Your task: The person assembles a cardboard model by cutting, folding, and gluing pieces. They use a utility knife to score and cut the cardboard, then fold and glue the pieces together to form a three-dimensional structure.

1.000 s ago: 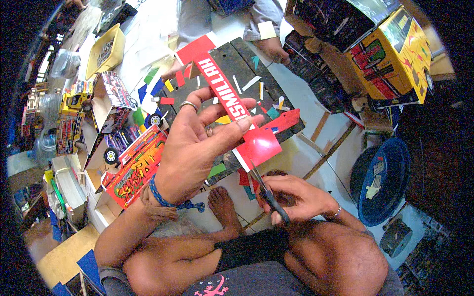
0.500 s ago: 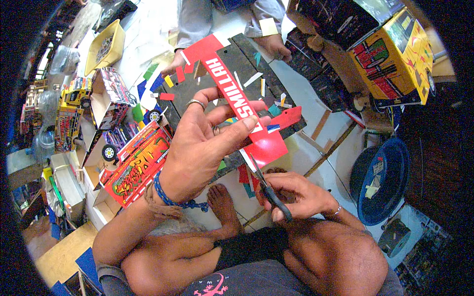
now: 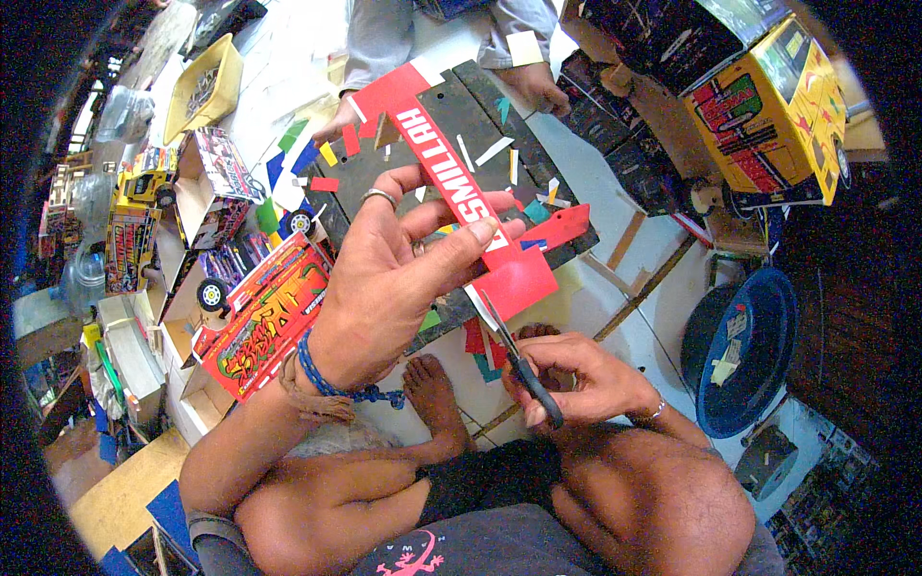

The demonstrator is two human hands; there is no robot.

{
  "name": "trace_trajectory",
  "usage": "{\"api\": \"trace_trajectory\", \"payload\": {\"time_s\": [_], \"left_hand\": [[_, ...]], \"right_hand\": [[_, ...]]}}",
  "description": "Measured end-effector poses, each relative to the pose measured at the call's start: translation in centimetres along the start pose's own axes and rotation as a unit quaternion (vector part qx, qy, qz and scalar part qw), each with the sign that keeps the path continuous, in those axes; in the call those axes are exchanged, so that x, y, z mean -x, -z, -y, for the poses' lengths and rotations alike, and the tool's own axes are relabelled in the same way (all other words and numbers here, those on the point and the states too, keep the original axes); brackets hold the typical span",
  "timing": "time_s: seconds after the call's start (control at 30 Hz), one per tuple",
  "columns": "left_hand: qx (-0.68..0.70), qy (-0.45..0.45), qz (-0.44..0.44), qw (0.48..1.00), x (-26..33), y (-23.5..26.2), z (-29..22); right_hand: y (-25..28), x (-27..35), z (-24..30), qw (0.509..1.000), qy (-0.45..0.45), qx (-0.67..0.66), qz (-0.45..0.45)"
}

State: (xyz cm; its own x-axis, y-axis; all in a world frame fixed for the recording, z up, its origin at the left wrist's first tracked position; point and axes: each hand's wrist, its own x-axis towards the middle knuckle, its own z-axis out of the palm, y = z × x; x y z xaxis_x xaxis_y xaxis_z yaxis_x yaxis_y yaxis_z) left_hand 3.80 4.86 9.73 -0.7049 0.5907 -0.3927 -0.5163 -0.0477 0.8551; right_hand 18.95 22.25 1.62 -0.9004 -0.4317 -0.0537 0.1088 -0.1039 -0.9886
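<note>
My left hand (image 3: pixel 389 254) pinches a red printed strip (image 3: pixel 517 282) with white lettering and wider red ends, thumb on top and fingers beneath. The strip slants from upper left to lower right. Black-handled scissors (image 3: pixel 536 389) are in my right hand (image 3: pixel 586 382), fingers and thumb at the handles. The blades lie along the lower left edge of the strip's near end, next to a narrow white margin. Under the strip sits a dark board (image 3: pixel 480 96) strewn with coloured paper scraps.
A red decorated toy truck panel (image 3: pixel 274 322) lies left of my forearm, with more toy trucks beyond. To the right are a blue basin (image 3: pixel 749 350) and a yellow toy vehicle body (image 3: pixel 768 110). Another person's feet (image 3: pixel 528 86) are past the board. A yellow tray (image 3: pixel 204 88) stands far left.
The strip's near end and the scissor blades have shifted slightly up and left. Both hands keep their holds.
</note>
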Motion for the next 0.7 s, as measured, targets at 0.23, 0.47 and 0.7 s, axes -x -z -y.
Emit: {"api": "trace_trajectory", "payload": {"time_s": [0.23,0.47,0.7], "left_hand": [[0.004,0.014,-0.016,1.0,0.09,-0.06,-0.07],[-0.005,0.015,-0.01,1.0,0.06,0.3,-0.01],[-0.011,-0.003,0.007,1.0,-0.01,0.36,0.41]], "right_hand": [[0.0,0.23,0.16,0.999,-0.025,-0.019,-0.011],[0.07,0.27,-0.07,0.999,-0.031,-0.021,-0.011],[0.19,0.21,0.21,0.999,-0.031,0.0,-0.009]]}}
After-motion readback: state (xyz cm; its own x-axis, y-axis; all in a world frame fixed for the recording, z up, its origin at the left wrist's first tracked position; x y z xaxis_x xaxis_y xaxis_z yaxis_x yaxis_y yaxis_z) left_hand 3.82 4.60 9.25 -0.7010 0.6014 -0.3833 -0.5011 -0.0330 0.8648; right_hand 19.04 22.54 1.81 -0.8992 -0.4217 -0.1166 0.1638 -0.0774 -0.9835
